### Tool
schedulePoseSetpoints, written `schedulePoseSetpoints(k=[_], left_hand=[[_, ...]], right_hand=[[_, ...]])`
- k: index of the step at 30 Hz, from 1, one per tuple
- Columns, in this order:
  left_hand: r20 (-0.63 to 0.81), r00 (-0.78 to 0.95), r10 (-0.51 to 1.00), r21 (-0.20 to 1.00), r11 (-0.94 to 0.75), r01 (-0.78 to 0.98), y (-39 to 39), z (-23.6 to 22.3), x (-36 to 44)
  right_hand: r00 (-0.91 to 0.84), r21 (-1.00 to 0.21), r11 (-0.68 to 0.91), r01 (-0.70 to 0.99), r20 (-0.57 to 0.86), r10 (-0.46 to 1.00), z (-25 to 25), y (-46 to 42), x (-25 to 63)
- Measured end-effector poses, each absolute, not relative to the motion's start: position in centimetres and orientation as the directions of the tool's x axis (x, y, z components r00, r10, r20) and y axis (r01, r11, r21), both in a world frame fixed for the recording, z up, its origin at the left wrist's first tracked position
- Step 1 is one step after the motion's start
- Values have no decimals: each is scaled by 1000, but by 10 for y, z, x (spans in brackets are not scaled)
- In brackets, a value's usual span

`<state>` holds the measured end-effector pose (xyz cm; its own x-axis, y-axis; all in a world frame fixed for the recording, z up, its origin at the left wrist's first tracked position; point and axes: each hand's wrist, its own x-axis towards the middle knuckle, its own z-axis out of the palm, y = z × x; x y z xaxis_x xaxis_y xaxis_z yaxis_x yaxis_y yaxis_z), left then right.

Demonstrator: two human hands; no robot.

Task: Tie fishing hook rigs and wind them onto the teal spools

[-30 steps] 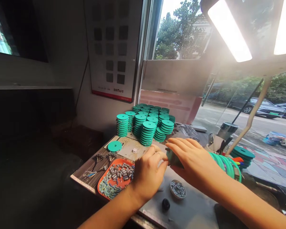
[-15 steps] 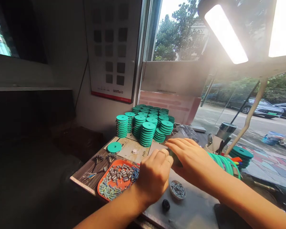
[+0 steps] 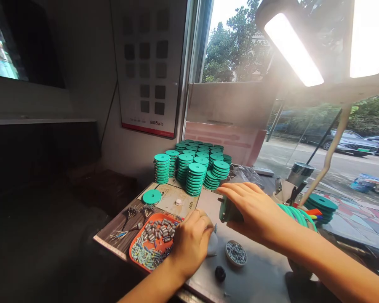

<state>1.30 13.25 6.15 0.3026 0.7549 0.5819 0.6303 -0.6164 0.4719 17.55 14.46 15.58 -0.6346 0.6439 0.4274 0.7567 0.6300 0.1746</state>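
Note:
My right hand point(image 3: 254, 208) reaches in from the right, its fingers laid over a dark green block-like thing point(image 3: 229, 211) and its thumb below. I cannot make out what kind of thing this is. My left hand point(image 3: 192, 235) is closed, thumb against curled fingers, beside the right edge of an orange tray point(image 3: 132, 248). Whatever is in the pinch is hidden or too small to name. Partly behind these fingers shows a pale round thing point(image 3: 212, 245). The tray holds grey cylinders point(image 3: 159, 230) and small pale green and blue pieces point(image 3: 145, 254).
Stacks of green spools point(image 3: 196, 181) stand at the back, with a single spool point(image 3: 152, 196) lying nearer. A round dish point(image 3: 236, 253) of small grey beads and a black knob point(image 3: 220, 273) sit in front. Green coils point(image 3: 298, 216) lie at the right, under a bright lamp point(image 3: 293, 48).
My left hand has moved down and left, away from my right hand, uncovering the dark green thing and the pale round thing. The right hand stays nearly in place.

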Motion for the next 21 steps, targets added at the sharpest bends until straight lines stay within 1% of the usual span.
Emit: schedulePoseSetpoints(k=[6,10,14,17,19,21], left_hand=[[499,371,783,422,-593,686,144,66,22],[447,350,823,422,-539,729,164,59,22],[378,333,864,402,-477,782,193,61,17],[336,350,874,382,-466,798,219,71,15],[316,390,865,374,-491,787,232,79,16],[304,432,849,374,-524,766,240,85,16]], right_hand=[[-634,161,627,762,383,672,160,142,175],[-611,150,606,781,383,693,160,142,172],[-638,145,640,754,393,662,159,147,175],[-638,179,634,752,434,636,159,144,174],[-622,210,613,761,502,600,153,134,169],[-607,185,642,744,587,535,134,119,161]])
